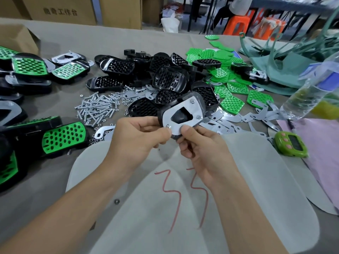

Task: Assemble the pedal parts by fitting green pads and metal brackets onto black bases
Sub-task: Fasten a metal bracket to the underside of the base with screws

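Left hand [135, 138] and right hand [201, 145] both pinch black base [161, 114] with metal bracket [184, 105] | cardboard box [16, 36] at ten o'clock, contents hidden

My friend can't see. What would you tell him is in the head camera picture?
A left hand and a right hand hold a black pedal base with a metal bracket on it, above a grey table. Behind lie piles of black bases, green pads, loose brackets and screws, with finished pedals at the left.
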Action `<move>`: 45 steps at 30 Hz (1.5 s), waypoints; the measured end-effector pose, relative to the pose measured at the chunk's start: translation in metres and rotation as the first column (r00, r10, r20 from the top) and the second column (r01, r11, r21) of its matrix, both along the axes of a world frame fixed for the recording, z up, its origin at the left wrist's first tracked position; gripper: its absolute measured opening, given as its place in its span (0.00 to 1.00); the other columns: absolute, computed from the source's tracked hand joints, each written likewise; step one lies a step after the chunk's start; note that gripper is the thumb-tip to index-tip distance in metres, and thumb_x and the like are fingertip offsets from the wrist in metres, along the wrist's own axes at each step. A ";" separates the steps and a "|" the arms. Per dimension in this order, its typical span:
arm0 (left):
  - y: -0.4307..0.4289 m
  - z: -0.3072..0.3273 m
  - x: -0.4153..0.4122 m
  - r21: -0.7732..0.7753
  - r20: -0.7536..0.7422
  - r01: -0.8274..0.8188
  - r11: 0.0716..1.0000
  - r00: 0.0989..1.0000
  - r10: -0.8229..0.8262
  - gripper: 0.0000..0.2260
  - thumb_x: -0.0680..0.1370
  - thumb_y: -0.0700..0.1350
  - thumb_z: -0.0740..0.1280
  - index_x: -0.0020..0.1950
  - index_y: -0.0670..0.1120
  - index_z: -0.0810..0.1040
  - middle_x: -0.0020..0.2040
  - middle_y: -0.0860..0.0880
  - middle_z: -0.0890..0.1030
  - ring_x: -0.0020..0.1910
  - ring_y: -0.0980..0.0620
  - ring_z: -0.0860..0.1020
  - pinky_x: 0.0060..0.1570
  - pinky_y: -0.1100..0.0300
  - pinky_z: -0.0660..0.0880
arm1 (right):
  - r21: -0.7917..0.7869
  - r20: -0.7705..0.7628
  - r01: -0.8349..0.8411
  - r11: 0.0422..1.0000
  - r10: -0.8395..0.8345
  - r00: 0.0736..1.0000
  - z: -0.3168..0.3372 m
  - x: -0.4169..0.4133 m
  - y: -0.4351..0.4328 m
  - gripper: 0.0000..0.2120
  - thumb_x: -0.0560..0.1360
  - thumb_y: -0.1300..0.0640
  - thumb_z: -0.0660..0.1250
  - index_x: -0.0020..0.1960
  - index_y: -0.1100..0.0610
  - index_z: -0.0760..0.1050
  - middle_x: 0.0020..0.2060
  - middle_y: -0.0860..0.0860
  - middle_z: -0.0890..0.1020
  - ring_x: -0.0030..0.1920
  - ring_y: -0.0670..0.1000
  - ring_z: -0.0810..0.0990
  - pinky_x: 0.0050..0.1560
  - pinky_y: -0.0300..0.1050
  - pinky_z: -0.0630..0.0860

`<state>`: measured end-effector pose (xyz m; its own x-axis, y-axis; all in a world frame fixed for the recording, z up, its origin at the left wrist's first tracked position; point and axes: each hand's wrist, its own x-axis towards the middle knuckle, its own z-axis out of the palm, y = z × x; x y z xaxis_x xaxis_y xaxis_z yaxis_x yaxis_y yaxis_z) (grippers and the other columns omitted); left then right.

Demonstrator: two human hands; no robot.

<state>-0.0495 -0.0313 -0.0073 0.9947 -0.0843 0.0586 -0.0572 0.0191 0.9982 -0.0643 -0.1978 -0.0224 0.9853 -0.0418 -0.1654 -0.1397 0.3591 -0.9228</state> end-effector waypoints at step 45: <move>-0.005 -0.008 -0.011 0.445 0.308 -0.303 0.843 0.935 0.173 0.17 0.66 0.43 0.83 0.41 0.66 0.84 0.39 0.79 0.77 0.40 0.77 0.78 0.45 0.78 0.72 | -0.540 0.059 0.113 0.834 -0.097 0.994 -0.009 -0.006 0.028 0.14 0.73 0.53 0.63 0.32 0.54 0.80 0.25 0.54 0.80 0.24 0.49 0.75 0.30 0.44 0.69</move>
<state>-0.0608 -0.0362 -0.0150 0.9452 0.0711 0.3186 -0.2420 -0.5025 0.8300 -0.0704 -0.1697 -0.0315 0.9738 -0.2200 -0.0580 -0.1007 -0.1880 -0.9770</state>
